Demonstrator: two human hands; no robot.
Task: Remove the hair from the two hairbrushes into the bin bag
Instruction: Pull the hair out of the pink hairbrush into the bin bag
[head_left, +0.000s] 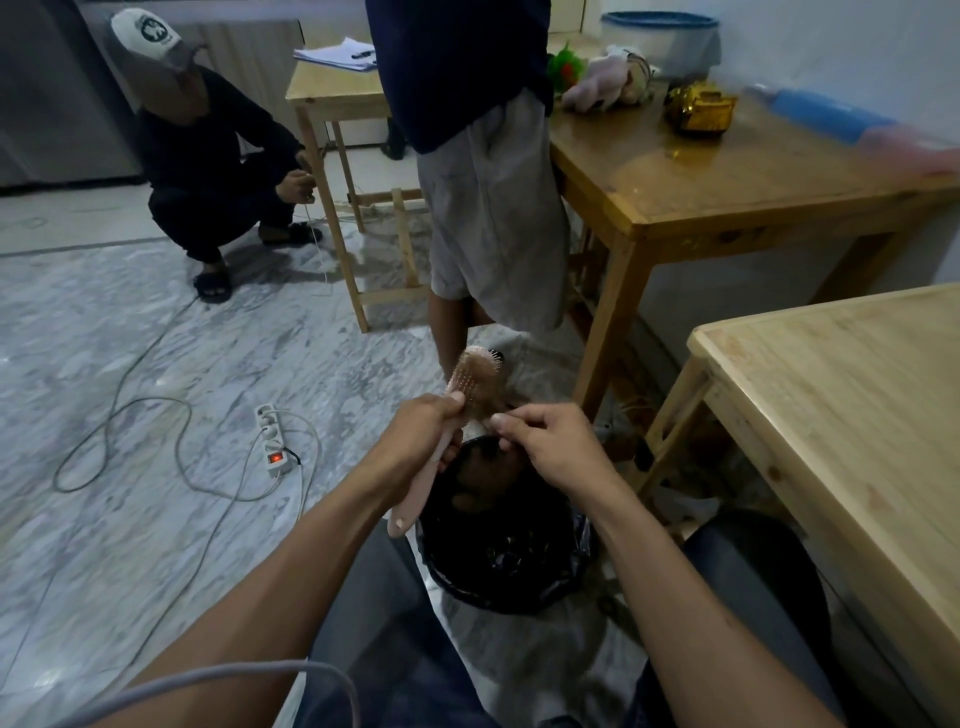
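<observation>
Head view: hands (550, 441) on hairbrush (470, 387) above bin bag (519, 582)

Hair pulled off pink brush over bin

L hand (423, 423) grips brush (470, 387) by handle, bristles up w/ brown hair (488, 402). R hand (550, 441) pinches hair at brush edge. Black bin bag (509, 566) directly below, between knees.
</observation>
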